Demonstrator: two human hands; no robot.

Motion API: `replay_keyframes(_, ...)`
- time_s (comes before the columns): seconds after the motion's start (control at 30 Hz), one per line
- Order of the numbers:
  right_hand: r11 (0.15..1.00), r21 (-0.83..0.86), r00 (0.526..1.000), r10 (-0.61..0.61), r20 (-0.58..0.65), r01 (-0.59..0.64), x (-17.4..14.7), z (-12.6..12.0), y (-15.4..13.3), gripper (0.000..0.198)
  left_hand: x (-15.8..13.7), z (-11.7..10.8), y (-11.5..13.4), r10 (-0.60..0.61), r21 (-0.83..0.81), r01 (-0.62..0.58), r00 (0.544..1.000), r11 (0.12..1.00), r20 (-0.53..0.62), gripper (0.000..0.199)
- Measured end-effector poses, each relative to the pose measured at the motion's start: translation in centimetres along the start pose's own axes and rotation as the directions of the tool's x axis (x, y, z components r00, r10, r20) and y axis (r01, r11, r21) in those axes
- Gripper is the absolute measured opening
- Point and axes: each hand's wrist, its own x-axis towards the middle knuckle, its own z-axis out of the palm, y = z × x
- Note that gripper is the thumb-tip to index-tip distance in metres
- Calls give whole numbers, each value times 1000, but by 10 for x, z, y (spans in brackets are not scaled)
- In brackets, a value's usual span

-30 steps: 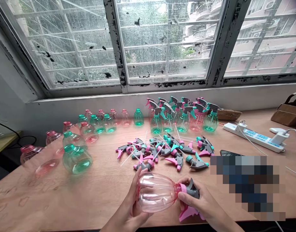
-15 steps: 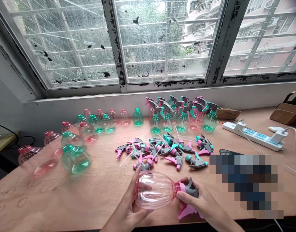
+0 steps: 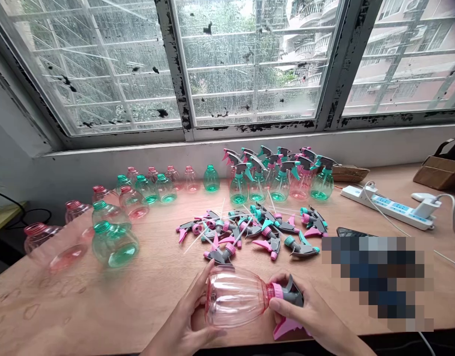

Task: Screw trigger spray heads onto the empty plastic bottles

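L hand [image 3: 181, 314] is half open, curved at base of pink bottle [image 3: 237, 299]; if it grips, can't tell. R hand [image 3: 311, 310] is closed on spray head [image 3: 294, 295] at neck. Bottle is horiz. over counter [image 3: 138, 301].

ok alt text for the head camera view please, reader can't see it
A person's right hand holds a pink bottle sideways by its spray head, the left hand cupped at its base. Loose spray heads lie beyond on a wooden table, with topless bottles to the left and assembled spray bottles behind.

Eight pink uncapped bottles [image 3: 132, 200] — six green [image 3: 211, 179]
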Motion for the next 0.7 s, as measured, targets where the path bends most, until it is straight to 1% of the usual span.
replay_keyframes(0.07,1000,8,1000,7,10,-8,-1,1,-1,43,-1,-3,-1,-18,-34,18,1000,999,5,118)
replay_keyframes(0.1,1000,18,1000,8,7,-8,-1,1,-2,43,-1,-3,-2,-26,-63,28,999,998,18,123)
replay_keyframes(0.13,1000,27,1000,5,0,-5,-1,1,-2,43,-1,-4,-2,-31,-94,35,999,995,38,123)
replay_keyframes(0.2,999,33,1000,-1,-12,1,-1,1,-2,43,-1,-6,-3,-33,-136,46,995,990,91,111)
replay_keyframes(0.27,999,45,1000,8,-11,-7,-1,0,-1,43,-1,-6,-4,-27,-124,43,991,991,132,98)
replay_keyframes(0.33,998,64,1000,23,-2,-23,-1,0,-1,43,-1,-6,-4,-2,-73,11,993,997,120,95)
replay_keyframes(0.47,997,77,1000,18,14,-19,0,0,-1,43,-3,-3,-4,51,-6,-51,997,999,52,86)
replay_keyframes(0.53,997,72,1000,6,10,-7,-1,0,-1,42,-3,-2,-3,54,-24,-53,996,998,73,89)
replay_keyframes(0.6,998,54,1000,-13,2,13,-1,0,-2,41,-3,-3,-1,52,-50,-47,993,998,107,96)
replay_keyframes(0.7,999,39,1000,-24,12,24,-1,-1,-2,41,-3,-5,2,32,-69,-22,989,997,143,96)
